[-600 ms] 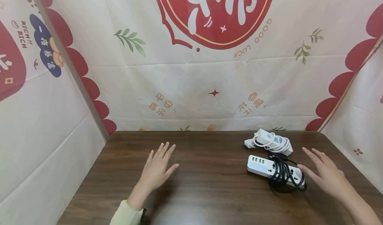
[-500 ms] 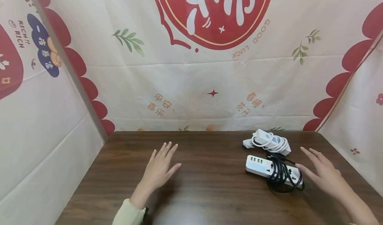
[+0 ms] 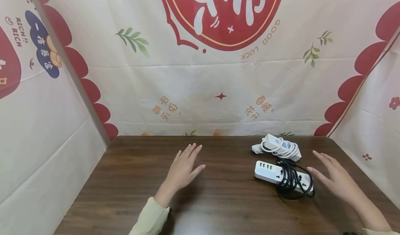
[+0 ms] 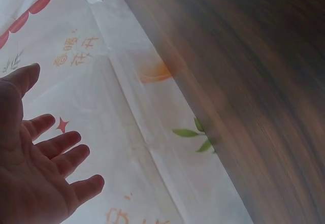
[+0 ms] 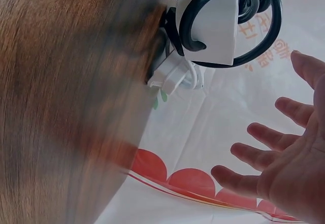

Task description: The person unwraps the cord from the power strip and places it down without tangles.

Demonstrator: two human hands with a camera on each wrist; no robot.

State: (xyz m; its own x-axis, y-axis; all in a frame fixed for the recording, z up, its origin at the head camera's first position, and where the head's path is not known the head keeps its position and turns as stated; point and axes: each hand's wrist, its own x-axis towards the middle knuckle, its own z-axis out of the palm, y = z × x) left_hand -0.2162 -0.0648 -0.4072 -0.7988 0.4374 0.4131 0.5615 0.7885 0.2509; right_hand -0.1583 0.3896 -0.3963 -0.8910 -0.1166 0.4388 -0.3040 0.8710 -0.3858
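My left hand (image 3: 182, 169) is over the middle-left of the table, fingers extended and thumb apart, holding nothing. At the right, my right hand (image 3: 335, 179) has its fingers spread beside a white power strip (image 3: 268, 171) wrapped in its black cord (image 3: 292, 179). The right fingertips lie close to that strip's right end. Behind it sits a second, shorter white power strip (image 3: 273, 142) with a white cord (image 3: 289, 150) coiled round it. In the right wrist view the black cord (image 5: 277, 21) loops round the end of the nearer strip (image 5: 218, 26), and the palm faces it.
A dark wood-grain table (image 3: 218, 200) lies under both hands. White printed cloth (image 3: 200, 85) hangs behind the table's back edge, with more cloth at the left (image 3: 47, 130) and right (image 3: 375, 123) sides.
My left hand has moved to the right over the table, toward the middle. The right hand stays beside the power strips, which keep their places. The whole head view shifts slightly.
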